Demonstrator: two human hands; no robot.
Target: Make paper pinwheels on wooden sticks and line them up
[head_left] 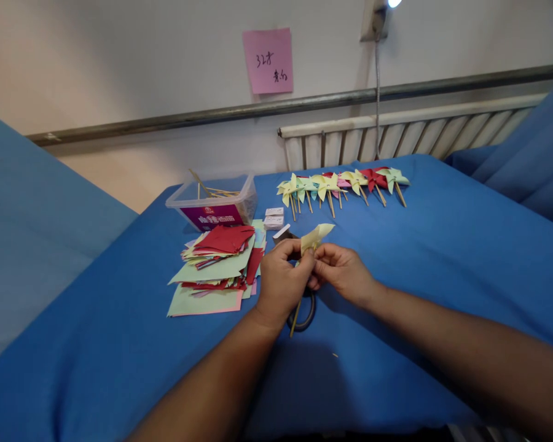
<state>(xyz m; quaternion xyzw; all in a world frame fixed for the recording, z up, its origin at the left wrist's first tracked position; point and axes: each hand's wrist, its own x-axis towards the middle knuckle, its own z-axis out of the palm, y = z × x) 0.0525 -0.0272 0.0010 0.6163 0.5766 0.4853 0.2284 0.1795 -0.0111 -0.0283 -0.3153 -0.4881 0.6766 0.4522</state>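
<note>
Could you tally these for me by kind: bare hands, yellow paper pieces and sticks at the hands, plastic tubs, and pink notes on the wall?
Bare hands (left hand and right hand): 2
Yellow paper at the hands: 1
Stick at the hands: 1
Plastic tub: 1
Pink note on the wall: 1
Total: 6

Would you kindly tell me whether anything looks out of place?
In front of the tub, the paper pile is askew, splayed at uneven angles. A tiny pale scrap lies alone on the near part of the cloth.
</note>
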